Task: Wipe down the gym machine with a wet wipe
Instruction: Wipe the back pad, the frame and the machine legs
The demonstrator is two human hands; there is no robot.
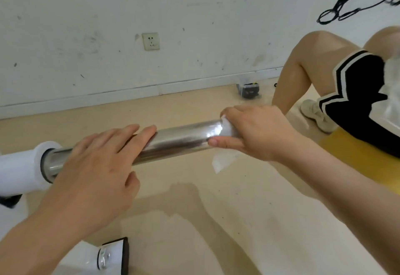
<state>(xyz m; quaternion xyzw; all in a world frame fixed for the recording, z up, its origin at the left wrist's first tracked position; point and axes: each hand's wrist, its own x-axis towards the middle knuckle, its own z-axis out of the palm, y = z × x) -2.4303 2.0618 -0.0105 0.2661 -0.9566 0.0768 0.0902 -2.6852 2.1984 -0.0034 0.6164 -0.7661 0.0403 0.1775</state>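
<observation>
Right hand [257, 131] grips a white wet wipe [226, 128] wrapped around the far end of the shiny metal bar [177, 139], a loose corner of the wipe hanging below. Left hand [97, 166] lies flat and loose on the bar near its white housing [19, 166], fingers straight, holding nothing; beige floor [216, 220] underneath.

Silver, mirror-bright bar [177, 139]; white collar [28, 166] at its end. White wet wipe [225, 127]. Beige floor [216, 220]. White wall [151, 4], grey scuffs; cream socket [150, 41]. Black shorts [359, 93], white stripes. Yellow seat [357, 160].
</observation>
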